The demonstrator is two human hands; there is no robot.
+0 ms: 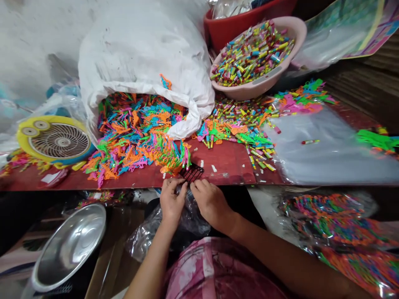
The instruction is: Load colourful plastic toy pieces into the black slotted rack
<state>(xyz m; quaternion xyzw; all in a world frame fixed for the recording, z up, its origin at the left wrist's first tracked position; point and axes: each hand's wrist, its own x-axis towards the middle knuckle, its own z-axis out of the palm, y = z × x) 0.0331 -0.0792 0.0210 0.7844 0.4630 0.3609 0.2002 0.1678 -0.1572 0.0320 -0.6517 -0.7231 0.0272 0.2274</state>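
My left hand (172,198) is closed at the table's front edge, thumb and fingers pinched at the near side of a small black slotted rack (195,171). Close beside it, my right hand (212,202) has its fingers curled onto the same near side. What lies right under the fingertips is too small to make out. Against the rack's far left side stands a row of orange and green plastic pieces with small printed tubes (174,155). Behind them, a heap of bright plastic pieces (134,128) spills from a white sack (146,50).
A pink basin (297,35) full of small printed tubes stands at the back right, before a red tub (215,27). Clear plastic bags (321,153) lie on the right. A yellow fan (64,141) sits left. Below are a metal bowl (70,245) and filled bags (346,226).
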